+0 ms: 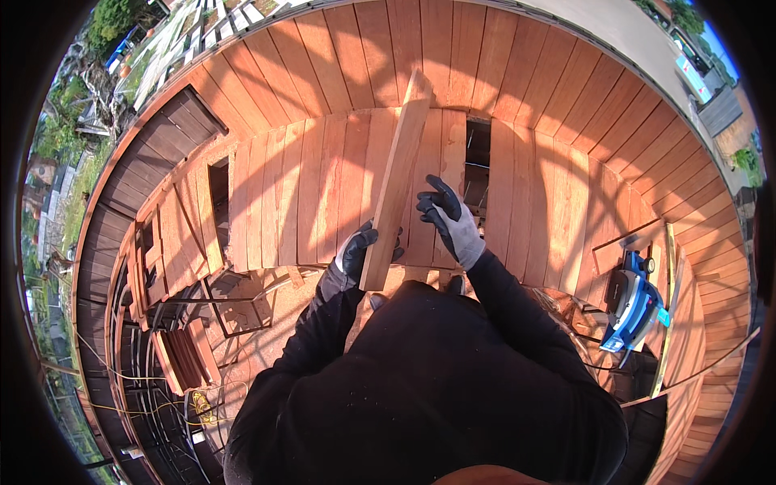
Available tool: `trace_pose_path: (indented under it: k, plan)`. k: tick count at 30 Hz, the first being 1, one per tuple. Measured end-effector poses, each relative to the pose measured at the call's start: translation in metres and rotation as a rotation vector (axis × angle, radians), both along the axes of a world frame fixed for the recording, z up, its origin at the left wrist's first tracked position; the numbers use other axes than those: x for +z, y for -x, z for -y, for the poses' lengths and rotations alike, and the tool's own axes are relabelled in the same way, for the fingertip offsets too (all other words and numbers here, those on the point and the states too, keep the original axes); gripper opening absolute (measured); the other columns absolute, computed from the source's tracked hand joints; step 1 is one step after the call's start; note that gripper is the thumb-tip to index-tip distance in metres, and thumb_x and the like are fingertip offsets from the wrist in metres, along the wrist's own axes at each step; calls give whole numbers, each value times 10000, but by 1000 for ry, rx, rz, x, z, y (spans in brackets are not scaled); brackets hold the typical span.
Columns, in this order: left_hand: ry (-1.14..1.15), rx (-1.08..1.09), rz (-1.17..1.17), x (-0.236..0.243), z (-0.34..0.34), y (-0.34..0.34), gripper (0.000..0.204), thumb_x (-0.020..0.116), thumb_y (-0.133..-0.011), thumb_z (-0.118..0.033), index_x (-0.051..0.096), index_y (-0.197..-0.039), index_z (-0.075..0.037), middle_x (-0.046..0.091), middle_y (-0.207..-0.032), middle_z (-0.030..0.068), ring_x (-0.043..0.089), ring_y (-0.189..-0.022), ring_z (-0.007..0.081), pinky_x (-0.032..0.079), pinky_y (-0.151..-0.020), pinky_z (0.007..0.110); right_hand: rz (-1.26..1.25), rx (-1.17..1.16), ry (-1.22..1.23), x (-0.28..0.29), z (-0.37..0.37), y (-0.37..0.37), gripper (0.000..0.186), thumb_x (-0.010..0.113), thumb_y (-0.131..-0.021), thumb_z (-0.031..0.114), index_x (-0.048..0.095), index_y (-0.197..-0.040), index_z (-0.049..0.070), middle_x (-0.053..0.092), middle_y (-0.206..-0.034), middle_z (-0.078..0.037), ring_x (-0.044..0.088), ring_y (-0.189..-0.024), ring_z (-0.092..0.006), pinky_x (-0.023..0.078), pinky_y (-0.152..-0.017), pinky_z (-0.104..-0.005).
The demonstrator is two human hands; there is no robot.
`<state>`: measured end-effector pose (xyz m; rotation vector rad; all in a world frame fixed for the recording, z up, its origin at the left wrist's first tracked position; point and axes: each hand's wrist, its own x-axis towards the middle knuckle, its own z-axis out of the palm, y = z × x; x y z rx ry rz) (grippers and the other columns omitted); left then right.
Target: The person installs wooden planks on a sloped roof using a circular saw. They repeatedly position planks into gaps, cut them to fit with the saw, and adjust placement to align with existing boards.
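A long reddish-brown wooden board [396, 182] slants away from me, its far end raised against the slatted backrest in this view. My left hand [354, 252], in a grey and black work glove, is closed around its near end, with fingertips showing on the right side. To the right of the board, my right hand [454, 225] wears a matching glove. Its fingers are bent and apart, holding nothing. Beneath both hands runs a curved bench seat [323, 186] of wooden slats. A dark gap [478, 153] between slats lies just beyond my right hand.
A blue corded power tool [634, 303] rests on the bench at the right. Another opening [219, 198] breaks the seat at the left. Short boards [187, 356] are stacked at the lower left, near a yellow cable [145, 412]. The curved backrest [517, 56] rises along the far side.
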<state>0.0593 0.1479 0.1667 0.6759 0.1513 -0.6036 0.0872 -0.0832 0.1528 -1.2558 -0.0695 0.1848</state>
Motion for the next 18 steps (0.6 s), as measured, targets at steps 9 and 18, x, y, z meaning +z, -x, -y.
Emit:
trace_pose_path:
  k: [9,18]
  plan:
    - [-837,101,570,9,90,6,733,810,-813,-187,428,-1420,-37,553,-1251,129,602,-1077,204,535,-859,321,-42,-319,-132,1,30,-22,392,659,-872,54,576,-1251,-4,672,-1084,-58,622,-939,-138,509,-848,-275]
    - [-454,-353,24,-28,103,30,179,641,-967,-167,670,-1031,-2,706,-887,64,674,-804,137,532,-699,260,-246,-209,-163,-50,95,-47,366,647,-894,67,588,-1253,22,669,-1063,-72,656,-910,-187,556,-807,-320]
